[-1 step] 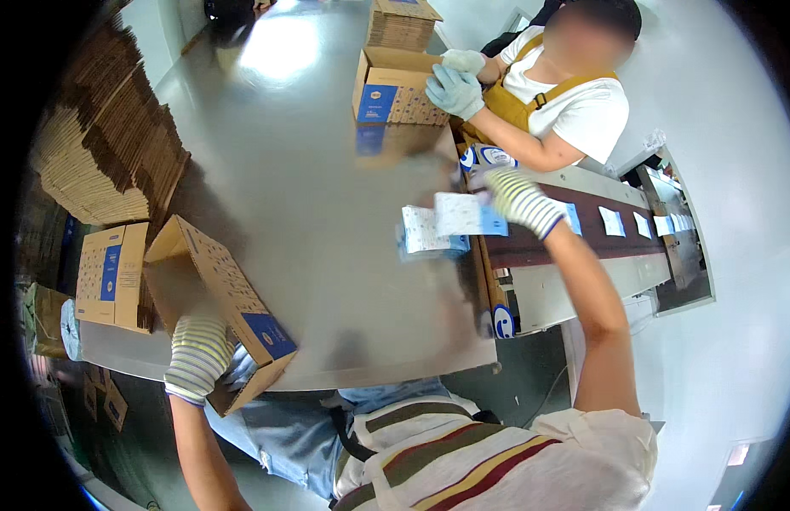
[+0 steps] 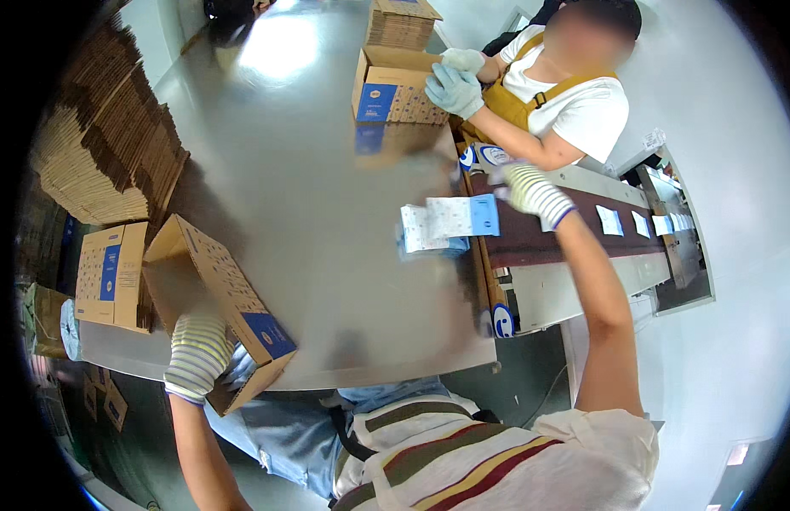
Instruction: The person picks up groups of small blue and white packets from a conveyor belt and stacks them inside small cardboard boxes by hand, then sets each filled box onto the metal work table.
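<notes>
My left hand (image 2: 197, 358), in a striped knit glove, reaches into an open printed carton (image 2: 229, 285) that leans over the table's near edge. Its fingertips are blurred and hidden, so their grip cannot be made out. My right hand (image 2: 531, 194), gloved alike, hovers above the dark red conveyor belt (image 2: 531, 249), its blurred fingers apart and holding nothing visible. Just left of it, a white-and-blue packet (image 2: 461, 216) lies overlapping other packets (image 2: 420, 234) at the table's right edge. Beneath the hand, another packet shows in part on the belt.
Several packets (image 2: 610, 221) lie along the belt. Across the table (image 2: 327, 196), a co-worker's gloved hands (image 2: 456, 89) touch another open carton (image 2: 399, 85). A tall pile of flattened cartons (image 2: 114, 128) stands far left, with a printed carton (image 2: 111, 277) nearer me.
My right hand has moved off the packet, a little to the right over the belt. The packet has settled slightly left and lower on the others. My left hand and its carton stay put.
</notes>
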A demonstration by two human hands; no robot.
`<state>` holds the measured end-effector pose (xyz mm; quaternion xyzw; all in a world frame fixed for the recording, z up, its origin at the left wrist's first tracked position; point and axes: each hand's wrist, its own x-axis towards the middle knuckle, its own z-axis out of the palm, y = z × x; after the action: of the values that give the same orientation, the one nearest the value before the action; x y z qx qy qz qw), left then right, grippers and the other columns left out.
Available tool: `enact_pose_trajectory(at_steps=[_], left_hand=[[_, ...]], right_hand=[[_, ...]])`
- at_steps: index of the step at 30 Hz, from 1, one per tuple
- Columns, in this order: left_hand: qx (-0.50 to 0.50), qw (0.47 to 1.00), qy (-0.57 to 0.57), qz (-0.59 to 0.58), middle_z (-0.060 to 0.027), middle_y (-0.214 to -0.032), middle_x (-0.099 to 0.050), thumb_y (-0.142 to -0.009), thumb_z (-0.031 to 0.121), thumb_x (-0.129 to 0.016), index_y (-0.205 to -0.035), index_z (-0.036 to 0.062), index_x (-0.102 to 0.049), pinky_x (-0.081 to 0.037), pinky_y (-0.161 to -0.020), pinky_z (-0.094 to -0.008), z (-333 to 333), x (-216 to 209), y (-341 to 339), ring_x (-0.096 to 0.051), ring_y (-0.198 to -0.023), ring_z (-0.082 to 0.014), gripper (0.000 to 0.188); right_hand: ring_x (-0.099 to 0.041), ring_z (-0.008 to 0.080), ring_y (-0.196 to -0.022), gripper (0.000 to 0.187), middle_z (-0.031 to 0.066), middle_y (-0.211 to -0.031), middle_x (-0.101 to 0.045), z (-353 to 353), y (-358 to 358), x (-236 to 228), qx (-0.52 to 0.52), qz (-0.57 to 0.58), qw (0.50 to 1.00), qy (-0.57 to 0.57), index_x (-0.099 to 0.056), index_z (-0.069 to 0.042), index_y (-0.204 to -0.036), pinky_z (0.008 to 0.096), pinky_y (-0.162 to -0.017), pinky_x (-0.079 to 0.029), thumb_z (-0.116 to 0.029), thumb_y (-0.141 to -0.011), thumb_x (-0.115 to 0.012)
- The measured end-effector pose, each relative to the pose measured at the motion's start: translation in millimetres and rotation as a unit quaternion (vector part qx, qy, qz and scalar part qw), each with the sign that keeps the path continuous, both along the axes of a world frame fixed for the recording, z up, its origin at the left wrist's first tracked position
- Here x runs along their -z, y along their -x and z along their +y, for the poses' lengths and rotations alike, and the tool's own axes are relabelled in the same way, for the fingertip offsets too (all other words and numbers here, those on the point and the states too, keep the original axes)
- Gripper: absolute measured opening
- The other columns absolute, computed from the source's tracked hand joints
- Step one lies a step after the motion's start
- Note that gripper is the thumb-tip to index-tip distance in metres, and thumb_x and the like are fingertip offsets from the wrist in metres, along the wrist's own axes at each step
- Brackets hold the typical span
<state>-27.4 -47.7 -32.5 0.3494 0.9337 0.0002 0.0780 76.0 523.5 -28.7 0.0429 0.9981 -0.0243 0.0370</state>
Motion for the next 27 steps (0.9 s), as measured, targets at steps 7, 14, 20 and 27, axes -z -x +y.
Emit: enact_pose_trajectory(at_steps=[7, 14, 20, 27], left_hand=[[0.015, 0.999, -0.023, 0.042, -0.0186, -0.098, -0.064, -0.073, 0.019, -0.069, -0.102, 0.0021, -0.065, -0.051, -0.074, -0.0423, -8.6, 10.4, 2.2, -0.063, -0.089, -0.0349, 0.034], [0.018, 0.998, -0.057, 0.008, -0.0193, -0.1, -0.064, -0.07, 0.012, -0.067, -0.102, 0.0008, -0.064, -0.051, -0.078, -0.0434, -2.7, -6.1, -1.6, -0.061, -0.093, -0.037, 0.034], [-0.023, 0.998, -0.063, 0.013, -0.0199, -0.105, -0.062, -0.07, 0.012, -0.067, -0.104, 0.0017, -0.064, -0.05, -0.082, -0.0438, -10.9, 2.7, -1.0, -0.059, -0.096, -0.0387, 0.035], [0.01, 0.999, -0.043, 0.026, -0.0225, -0.1, -0.063, -0.075, 0.022, -0.061, -0.097, -0.0005, -0.064, -0.049, -0.082, -0.044, -4.9, -5.1, -8.3, -0.061, -0.094, -0.0356, 0.031]], right_hand=[[-0.063, 0.0346, -0.092, 0.037, 0.0201, -0.096, -0.066, 29.3, 0.4, -16.2, 0.055, -0.247, 0.967, -0.013, -0.062, -0.001, -0.106, 0.0391, -0.083, -0.05, -0.012, -0.071, -0.072], [-0.063, 0.0349, -0.098, 0.048, 0.023, -0.101, -0.065, -51.2, 70.1, 16.6, -0.103, -0.197, 0.972, 0.069, -0.06, 0.002, -0.11, 0.0392, -0.083, -0.049, -0.028, -0.076, -0.074], [-0.064, 0.0339, -0.099, 0.065, 0.0296, -0.111, -0.062, -93.2, 92.0, 51.0, -0.106, -0.433, 0.894, -0.05, -0.057, 0.006, -0.116, 0.0422, -0.081, -0.051, -0.039, -0.07, -0.07], [-0.056, 0.0325, -0.115, 0.08, 0.0238, -0.12, -0.058, -238.5, -18.2, 62.0, -0.147, -0.176, 0.973, -0.025, -0.05, -0.001, -0.126, 0.0515, -0.107, -0.032, -0.045, -0.064, -0.075]])
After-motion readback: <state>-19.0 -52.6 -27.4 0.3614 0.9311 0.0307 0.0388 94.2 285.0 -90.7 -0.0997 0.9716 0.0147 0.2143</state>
